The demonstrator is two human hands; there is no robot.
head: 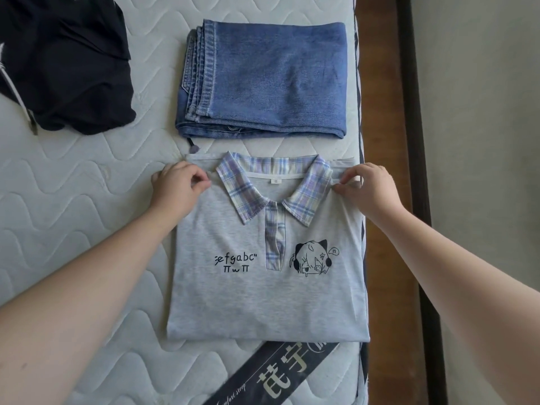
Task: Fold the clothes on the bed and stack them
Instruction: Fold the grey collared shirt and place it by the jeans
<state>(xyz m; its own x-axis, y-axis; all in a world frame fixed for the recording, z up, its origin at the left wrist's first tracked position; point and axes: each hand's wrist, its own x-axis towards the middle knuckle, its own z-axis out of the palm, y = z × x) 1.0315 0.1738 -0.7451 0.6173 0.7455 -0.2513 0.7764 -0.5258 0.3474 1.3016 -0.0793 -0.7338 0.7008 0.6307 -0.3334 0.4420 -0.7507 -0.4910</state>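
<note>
At the far left, a dark navy garment (pixel 62 62) lay crumpled and unfolded on the quilted white mattress (pixel 73 176), with a pale drawstring (pixel 17 92) trailing from its left edge. The left hand (pixel 175 187) came in from the lower left and pinched the left shoulder of a grey polo shirt (pixel 263 302), thumb and fingertips closed on the fabric just beside the collar. The shirt lay flat and folded into a neat rectangle on the bed, front up, with a plaid collar (pixel 271 182) and plaid placket (pixel 276 238), black printed lettering (pixel 235 263) on its left chest and a black cartoon figure (pixel 311 258) on its right. Beyond the shirt, apart from it across a strip of bare mattress, sat a folded pair of blue jeans (pixel 263 80), its layered edges facing left. A dark mattress label (pixel 274 375) with pale characters ran diagonally below the shirt's lower edge. The right hand (pixel 369 190) pinched the shirt's right shoulder in the same way, fingers curled on the cloth near the mattress edge. To the right ran the brown wooden bed frame (pixel 380 112), then a pale floor (pixel 482 141).
</note>
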